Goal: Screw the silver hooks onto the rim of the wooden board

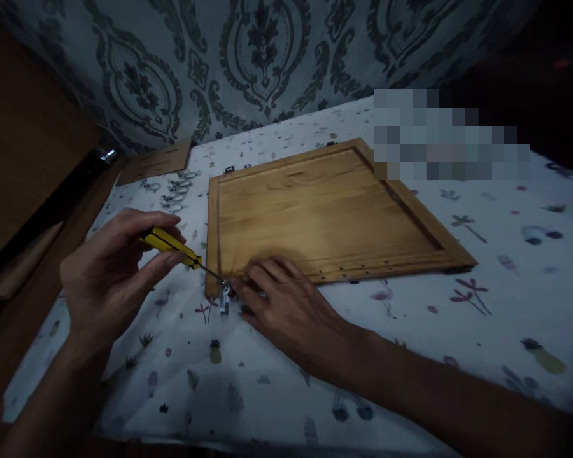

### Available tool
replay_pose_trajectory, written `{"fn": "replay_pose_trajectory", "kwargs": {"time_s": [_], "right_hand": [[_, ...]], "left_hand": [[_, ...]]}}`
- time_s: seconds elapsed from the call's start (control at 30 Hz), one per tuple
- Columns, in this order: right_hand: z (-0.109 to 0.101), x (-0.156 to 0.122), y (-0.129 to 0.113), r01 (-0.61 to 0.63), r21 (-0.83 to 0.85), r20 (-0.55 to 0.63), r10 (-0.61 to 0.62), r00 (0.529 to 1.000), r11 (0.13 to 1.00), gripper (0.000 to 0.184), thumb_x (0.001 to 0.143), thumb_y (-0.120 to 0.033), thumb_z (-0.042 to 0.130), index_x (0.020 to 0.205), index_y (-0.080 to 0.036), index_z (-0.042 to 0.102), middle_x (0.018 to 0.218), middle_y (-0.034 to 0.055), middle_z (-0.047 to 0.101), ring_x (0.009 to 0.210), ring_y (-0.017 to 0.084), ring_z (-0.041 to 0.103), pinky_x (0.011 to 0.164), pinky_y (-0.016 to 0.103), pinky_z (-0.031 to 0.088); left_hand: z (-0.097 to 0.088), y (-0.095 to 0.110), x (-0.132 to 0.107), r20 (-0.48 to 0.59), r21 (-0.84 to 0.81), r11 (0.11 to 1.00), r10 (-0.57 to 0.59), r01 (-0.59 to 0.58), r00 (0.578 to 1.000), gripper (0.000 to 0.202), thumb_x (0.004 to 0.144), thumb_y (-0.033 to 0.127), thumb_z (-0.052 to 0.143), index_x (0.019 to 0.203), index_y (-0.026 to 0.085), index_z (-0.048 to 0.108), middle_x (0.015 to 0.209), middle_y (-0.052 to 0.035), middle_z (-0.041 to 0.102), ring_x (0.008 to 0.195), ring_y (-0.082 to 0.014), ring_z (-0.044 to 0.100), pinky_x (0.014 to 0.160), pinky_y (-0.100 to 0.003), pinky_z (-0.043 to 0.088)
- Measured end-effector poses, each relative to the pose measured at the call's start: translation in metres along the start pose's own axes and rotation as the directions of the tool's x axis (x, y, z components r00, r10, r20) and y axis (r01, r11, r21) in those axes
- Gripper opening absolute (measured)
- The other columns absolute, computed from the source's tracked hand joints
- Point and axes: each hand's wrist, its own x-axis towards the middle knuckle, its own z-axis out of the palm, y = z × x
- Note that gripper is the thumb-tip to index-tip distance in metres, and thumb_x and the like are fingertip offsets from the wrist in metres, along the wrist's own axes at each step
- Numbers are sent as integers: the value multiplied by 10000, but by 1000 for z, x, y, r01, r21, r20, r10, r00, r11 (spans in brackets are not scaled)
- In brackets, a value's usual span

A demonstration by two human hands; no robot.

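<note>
My left hand (119, 273) is closed around the yellow and black handle of a screwdriver (169, 245). The thin shaft slants down to the right, its tip touching a small metal latch (225, 298). That latch sits on the near edge of a framed wooden panel (296, 210), by the near-left corner. From the right, my right hand (286, 312) lies over the same edge with bent fingers. Its thumb and index finger press at the latch, and their tips are partly hidden. The screw, if any, is too small to make out.
Several loose metal latches (176, 191) lie behind my left hand, near a piece of cardboard (155, 162). A printed white cloth (401, 375) covers the surface. Patterned fabric (262, 57) rises behind, and wooden furniture (28, 140) stands at left. A blurred-out patch covers the back right.
</note>
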Motion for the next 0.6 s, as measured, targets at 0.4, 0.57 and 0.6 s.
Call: {"fn": "replay_pose_trajectory", "kwargs": {"time_s": [0.4, 0.57, 0.6], "right_hand": [[-1, 0, 0, -3, 10, -1, 3, 1000, 1000, 406, 942, -229, 615, 1314, -78, 556, 1166, 153, 611, 1149, 311, 507, 1024, 454, 393], [0, 1, 0, -1, 20, -3, 1, 1000, 1000, 324, 950, -204, 599, 1256, -98, 583, 1170, 146, 608, 1149, 307, 510, 1021, 452, 392], [0, 1, 0, -1, 22, 1, 1, 1000, 1000, 307, 948, -208, 603, 1236, -104, 590, 1170, 146, 608, 1148, 305, 511, 1022, 452, 390]], "left_hand": [[-1, 9, 4, 2, 17, 997, -81, 80, 997, 351, 771, 90, 785, 1075, 266, 788, 897, 6, 770, 795, -137, 732, 734, -213, 618], [-5, 8, 0, -100, -75, 990, -125, 117, 987, 336, 779, 91, 761, 1086, 225, 758, 884, -5, 749, 801, -151, 721, 740, -251, 625], [-6, 7, 0, -116, -76, 990, -124, 116, 985, 335, 774, 87, 759, 1084, 215, 754, 876, -8, 748, 796, -154, 719, 741, -258, 626]]}}
